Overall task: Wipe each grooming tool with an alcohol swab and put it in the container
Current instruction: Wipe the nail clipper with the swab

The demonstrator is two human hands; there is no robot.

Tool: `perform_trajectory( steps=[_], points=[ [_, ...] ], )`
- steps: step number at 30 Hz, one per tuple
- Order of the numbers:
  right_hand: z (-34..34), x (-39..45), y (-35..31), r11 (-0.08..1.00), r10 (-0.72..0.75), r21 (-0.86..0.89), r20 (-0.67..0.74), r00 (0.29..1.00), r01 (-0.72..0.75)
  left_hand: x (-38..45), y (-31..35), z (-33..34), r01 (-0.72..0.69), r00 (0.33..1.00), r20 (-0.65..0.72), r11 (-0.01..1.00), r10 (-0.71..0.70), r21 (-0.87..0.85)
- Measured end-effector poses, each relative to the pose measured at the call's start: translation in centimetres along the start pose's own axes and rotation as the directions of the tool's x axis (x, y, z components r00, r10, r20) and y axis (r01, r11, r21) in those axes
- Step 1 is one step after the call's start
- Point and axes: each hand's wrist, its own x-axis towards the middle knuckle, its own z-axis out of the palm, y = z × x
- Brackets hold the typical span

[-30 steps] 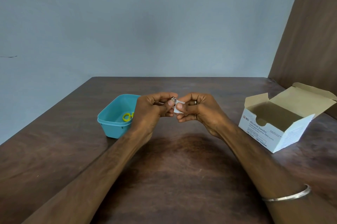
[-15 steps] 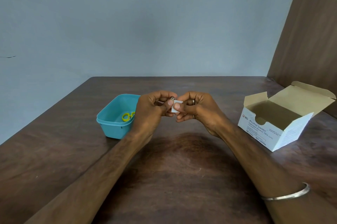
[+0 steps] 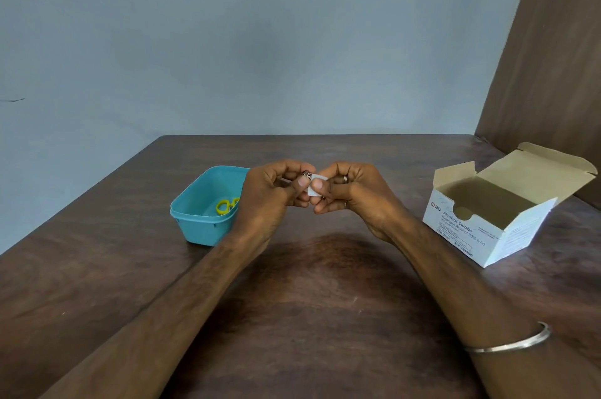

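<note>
My left hand [image 3: 270, 200] pinches a small metal grooming tool [image 3: 306, 175]; only its shiny tip shows between the fingers, so I cannot tell what kind it is. My right hand [image 3: 353, 192] presses a white alcohol swab [image 3: 314, 187] against that tip. Both hands meet above the middle of the wooden table [image 3: 325, 317]. Just left of my left hand stands a teal plastic container [image 3: 198, 219], and yellow-handled scissors [image 3: 226, 205] lie inside it.
An open cardboard box of alcohol swabs [image 3: 481, 229] stands at the right, flaps raised. A brown wooden panel [image 3: 553, 57] rises behind it. The table's far edge meets a grey-blue wall. A metal bangle [image 3: 510, 345] circles my right wrist.
The hands stay together at the same spot, with small finger shifts as the swab rubs on the tool tip. Nothing else has moved.
</note>
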Motion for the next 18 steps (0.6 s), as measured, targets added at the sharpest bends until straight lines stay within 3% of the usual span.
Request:
perform_trajectory(
  steps=[13,16,18],
  points=[
    [-0.07,0.19,0.02,1.0,0.018,-0.003,-0.032,0.999,-0.018,0.19,0.03,0.07,0.006,1.0,-0.002,0.999,-0.006,-0.035],
    [-0.23,0.13,-0.19,0.999,0.021,-0.038,-0.059,0.998,-0.023,0.14,-0.06,0.19,-0.043,0.999,0.003,0.999,0.043,0.028],
    [-0.38,0.02,-0.35,0.997,0.022,-0.079,-0.062,0.998,-0.027,0.13,-0.14,0.18,-0.121,0.993,0.005,0.98,0.121,0.159]
  ],
)
